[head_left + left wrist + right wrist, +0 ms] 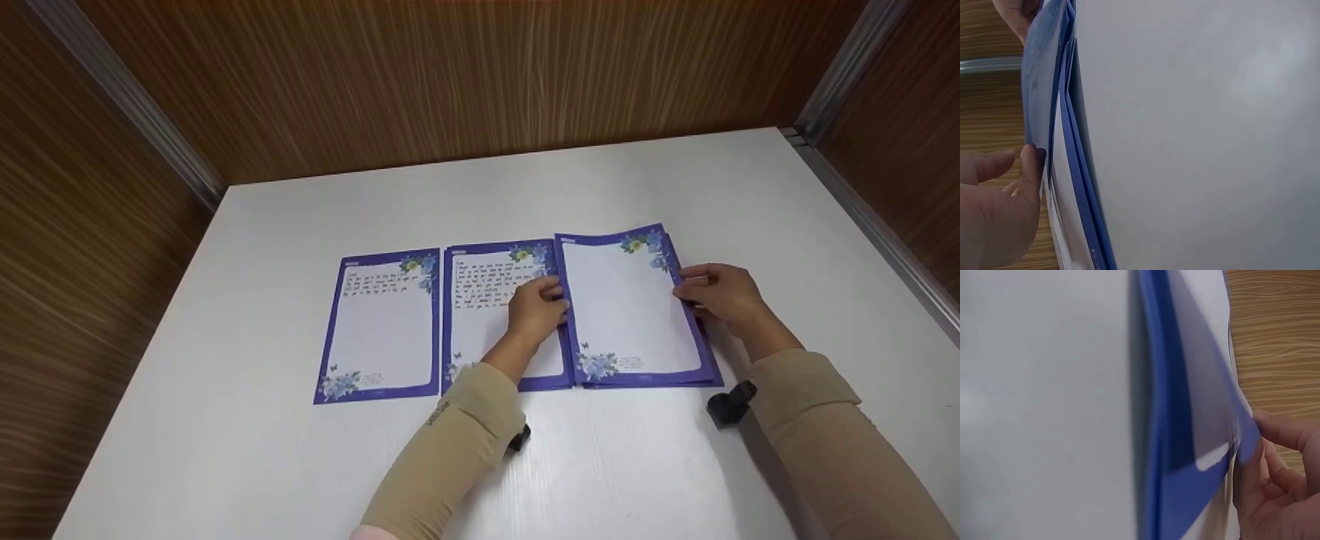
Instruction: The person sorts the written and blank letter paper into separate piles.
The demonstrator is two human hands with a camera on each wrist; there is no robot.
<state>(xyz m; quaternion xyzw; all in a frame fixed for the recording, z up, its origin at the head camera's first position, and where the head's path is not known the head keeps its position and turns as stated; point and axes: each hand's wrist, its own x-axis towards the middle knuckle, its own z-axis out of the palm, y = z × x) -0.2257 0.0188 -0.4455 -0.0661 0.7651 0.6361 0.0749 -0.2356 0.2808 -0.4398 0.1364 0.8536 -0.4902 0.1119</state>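
A blank sheet of letter paper with a purple border and blue flowers lies on top of similar sheets at the right of the row. My right hand pinches its right edge between thumb and fingers, and in the right wrist view that edge lifts and bends away from the sheets below. At the sheet's left edge, fingertips of my left hand touch it, while the left thumb stands apart from the paper. Under the left hand lies a middle stack topped by a handwritten sheet, partly covered by that hand.
A further handwritten sheet of the same design lies flat at the left. All the papers rest on a white table, with wood-grain panels behind it and at both sides. A black device shows below the right sleeve.
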